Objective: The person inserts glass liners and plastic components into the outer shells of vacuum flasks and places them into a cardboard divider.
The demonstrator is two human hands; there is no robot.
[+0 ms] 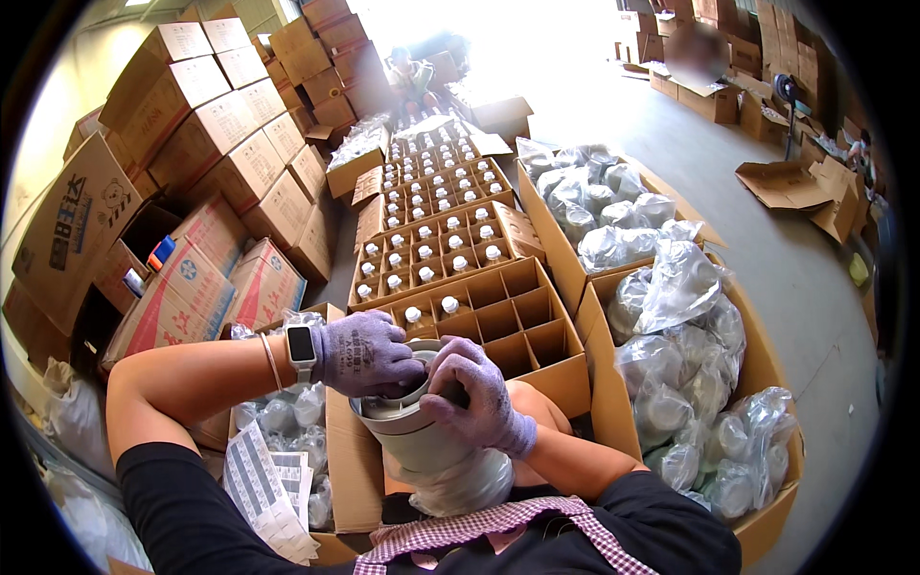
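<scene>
A pale grey cylinder (407, 443) stands upright at my lap, its round mouth facing up. Clear plastic wrap (470, 484) bunches around its lower part. My left hand (369, 355), in a purple glove, curls over the far left of the mouth, fingers bent down into it; what they pinch is hidden. On the right side of the rim, my gloved right hand (468, 395) is closed, thumb and fingers bent round the edge. Just beyond my hands, a divided carton (565, 369) has white-capped bottles (450, 305) in some cells and several bare cells.
More divided cartons of capped bottles (426, 274) run away ahead. Cartons of plastic-wrapped items (671, 355) stand at right, with another carton of wrapped items (307, 407) at left. Printed label sheets (257, 479) lie by my left elbow. Stacked boxes (220, 144) rise far left.
</scene>
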